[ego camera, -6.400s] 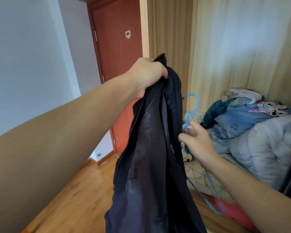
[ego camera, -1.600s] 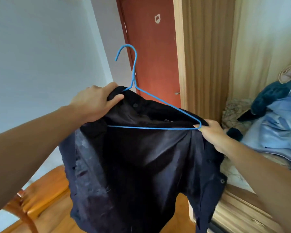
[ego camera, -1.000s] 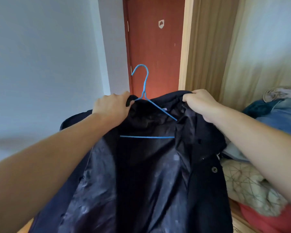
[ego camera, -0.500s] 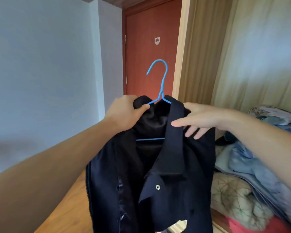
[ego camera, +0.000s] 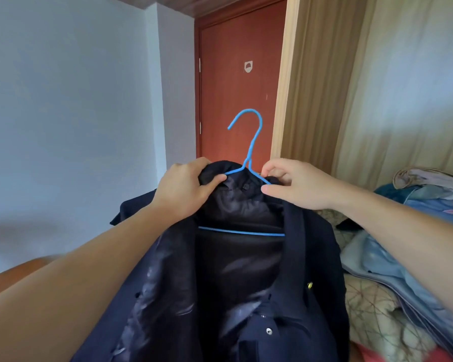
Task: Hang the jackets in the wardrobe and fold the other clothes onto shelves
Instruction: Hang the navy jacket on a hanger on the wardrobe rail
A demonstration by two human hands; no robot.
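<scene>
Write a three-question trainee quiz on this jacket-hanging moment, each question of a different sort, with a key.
1. True or false: the blue wire hanger already hooks onto a wardrobe rail.
2. Multiple choice: the left hand grips A) the hanger's hook, B) the dark navy jacket at its collar, C) the pile of blue and grey clothes on the right.
3. Fill in: the hanger's bottom bar shows ____ the open jacket.

Key
1. False: the hook stands free in the air before the red-brown door.
2. B; the right hand pinches the collar on the other side of the hanger's neck.
3. inside
</scene>
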